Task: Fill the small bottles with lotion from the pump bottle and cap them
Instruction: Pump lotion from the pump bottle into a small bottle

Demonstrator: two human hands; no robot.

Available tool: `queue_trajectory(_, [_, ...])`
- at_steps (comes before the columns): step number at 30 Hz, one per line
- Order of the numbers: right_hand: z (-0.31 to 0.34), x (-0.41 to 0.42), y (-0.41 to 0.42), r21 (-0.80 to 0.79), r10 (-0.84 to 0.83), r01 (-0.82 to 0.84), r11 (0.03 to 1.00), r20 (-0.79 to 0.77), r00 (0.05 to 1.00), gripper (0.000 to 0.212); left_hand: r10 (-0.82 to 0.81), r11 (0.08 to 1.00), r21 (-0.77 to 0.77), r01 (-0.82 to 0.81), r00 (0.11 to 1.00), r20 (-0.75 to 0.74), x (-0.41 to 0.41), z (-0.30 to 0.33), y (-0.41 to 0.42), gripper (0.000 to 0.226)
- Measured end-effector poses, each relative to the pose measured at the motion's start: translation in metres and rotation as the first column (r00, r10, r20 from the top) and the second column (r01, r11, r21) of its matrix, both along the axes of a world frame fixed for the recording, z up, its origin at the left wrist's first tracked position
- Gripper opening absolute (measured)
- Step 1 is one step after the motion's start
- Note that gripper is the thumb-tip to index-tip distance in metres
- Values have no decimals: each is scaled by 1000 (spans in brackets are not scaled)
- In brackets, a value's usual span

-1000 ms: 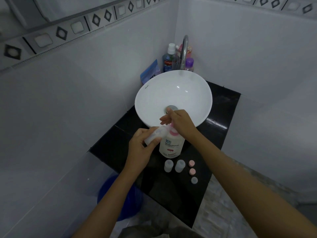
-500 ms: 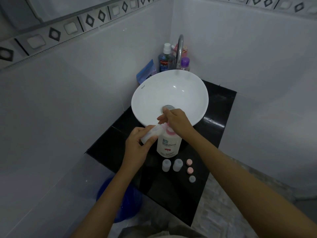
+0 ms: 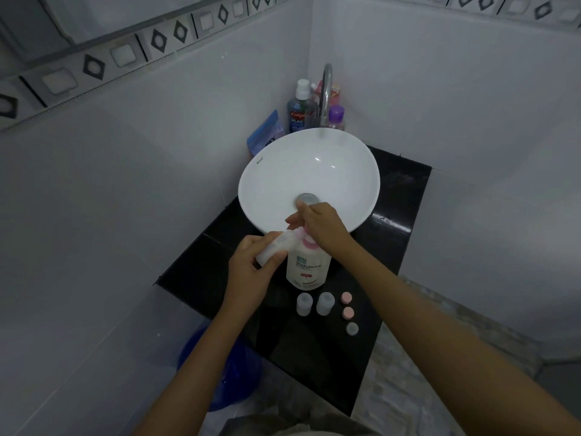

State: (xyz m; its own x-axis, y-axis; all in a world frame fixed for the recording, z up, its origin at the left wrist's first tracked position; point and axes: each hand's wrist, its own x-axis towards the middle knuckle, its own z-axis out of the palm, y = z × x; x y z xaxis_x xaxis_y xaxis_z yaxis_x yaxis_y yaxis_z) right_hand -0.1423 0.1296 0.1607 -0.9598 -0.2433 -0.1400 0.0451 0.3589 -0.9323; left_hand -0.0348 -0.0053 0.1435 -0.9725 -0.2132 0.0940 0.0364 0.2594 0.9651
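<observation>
Two small bottles (image 3: 315,303) stand open on the black tabletop (image 3: 314,357), three caps (image 3: 348,313) just right of them. The left hand (image 3: 251,272) grips a third small bottle (image 3: 276,247), tilted toward the pump bottle (image 3: 308,265). The right hand (image 3: 320,226), fingers loosely curled, presses the pump.

White tiled walls (image 3: 157,184) corner a black counter (image 3: 396,196) bearing a basin (image 3: 283,171).
</observation>
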Motion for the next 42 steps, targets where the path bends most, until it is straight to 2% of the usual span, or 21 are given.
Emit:
queue_trajectory(5, [-2,-1,-2,-71,-64,63,995,-12,998,48,-20,1000,13,20,1000,-24,-3,5,-2,32])
queue_trajectory(14, [-8,3,-1,11,-24,24,1000,-20,1000,48,-20,1000,-9,20,1000,7,0,0,0,32])
queue_trajectory(20, [-1,-1,1,-117,-10,12,993,15,1000,48,-35,999,11,35,999,-24,-4,6,-3,32])
queue_trajectory(30, [-6,2,2,1,-8,8,1000,-2,1000,48,-43,999,-7,43,999,3,-3,2,-3,31])
queue_trajectory(35, [4,-2,2,-64,17,-18,998,-17,1000,48,-44,999,-11,43,999,-30,-4,7,-5,32])
queue_trajectory(42, [-7,2,2,-25,-4,3,1000,-23,1000,49,-32,999,-6,32,999,-2,-5,-1,-4,31])
